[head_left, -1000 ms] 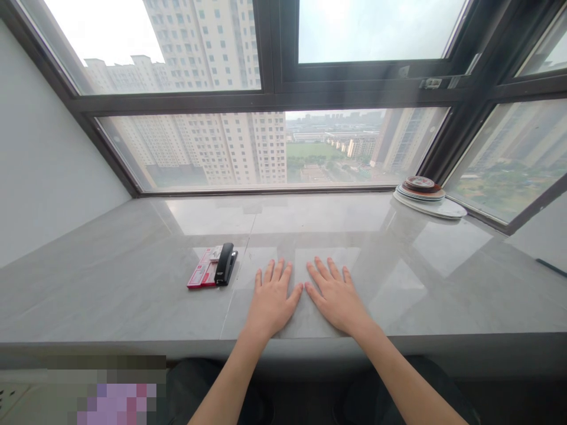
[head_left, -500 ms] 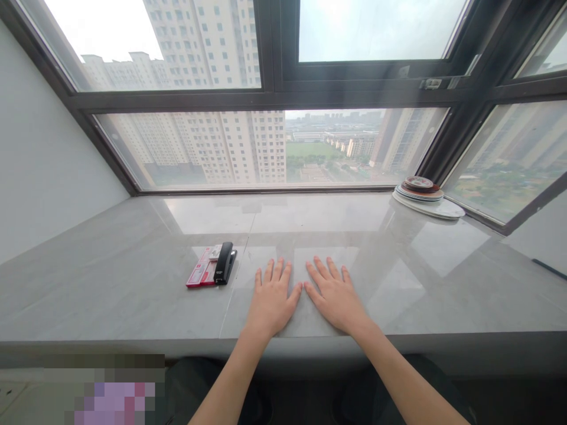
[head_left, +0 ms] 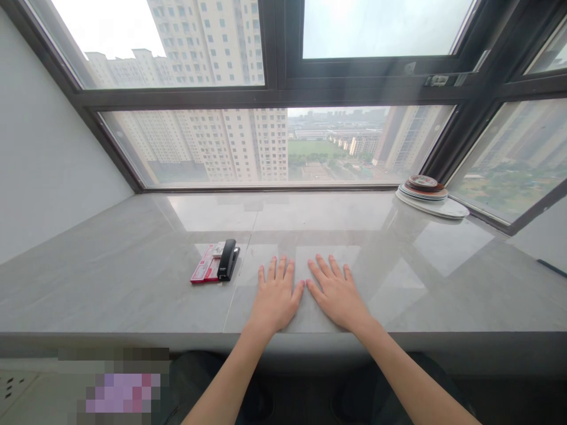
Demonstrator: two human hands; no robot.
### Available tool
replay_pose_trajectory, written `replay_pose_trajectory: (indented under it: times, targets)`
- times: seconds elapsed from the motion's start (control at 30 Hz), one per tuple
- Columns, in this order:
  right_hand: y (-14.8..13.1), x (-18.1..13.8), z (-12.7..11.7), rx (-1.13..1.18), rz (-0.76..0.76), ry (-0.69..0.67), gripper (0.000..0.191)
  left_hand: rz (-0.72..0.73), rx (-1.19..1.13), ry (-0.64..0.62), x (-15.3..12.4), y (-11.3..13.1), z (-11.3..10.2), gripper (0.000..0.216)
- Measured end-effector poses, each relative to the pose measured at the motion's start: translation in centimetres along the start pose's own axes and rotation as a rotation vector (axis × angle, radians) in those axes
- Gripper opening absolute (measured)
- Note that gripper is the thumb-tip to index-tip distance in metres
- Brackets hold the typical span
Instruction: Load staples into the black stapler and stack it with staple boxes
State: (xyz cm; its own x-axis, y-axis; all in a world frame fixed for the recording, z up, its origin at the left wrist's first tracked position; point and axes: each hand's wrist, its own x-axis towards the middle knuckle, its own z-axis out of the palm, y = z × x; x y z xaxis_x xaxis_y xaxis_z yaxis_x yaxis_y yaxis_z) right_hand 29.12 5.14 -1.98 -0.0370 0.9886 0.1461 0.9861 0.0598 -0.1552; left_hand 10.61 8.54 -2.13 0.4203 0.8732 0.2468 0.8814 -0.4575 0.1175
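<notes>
My left hand [head_left: 277, 298] lies palm down on the grey marble-like sill [head_left: 133, 295], fingers spread and holding nothing. Beside it, my right hand [head_left: 334, 292] rests flat in the same way, its thumb close to the left thumb. To the left of my hands is a black stapler [head_left: 227, 261], set against a flat red and white packet [head_left: 204, 265]. A small pale box [head_left: 218, 249] sits on the packet, partly behind the stapler.
A stack of round plates or discs [head_left: 427, 195] stands in the far right corner by the dark window frame [head_left: 274, 97]. At the right edge lies a thin dark object [head_left: 551, 268]. A pixelated patch [head_left: 126, 392] covers something below the sill at lower left.
The whole view has shifted slightly, with the stapler and packet appearing a little further right and higher. Both hands stay flat on the sill.
</notes>
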Motion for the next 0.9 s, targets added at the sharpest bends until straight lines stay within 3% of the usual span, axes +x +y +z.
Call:
replay_pose_trajectory:
  times: [0.9]
  targets:
    - [0.13,0.08,-0.09,0.008,0.009,-0.010,0.064,-0.003,-0.030,-0.001,0.16,-0.14,-0.13,0.062]
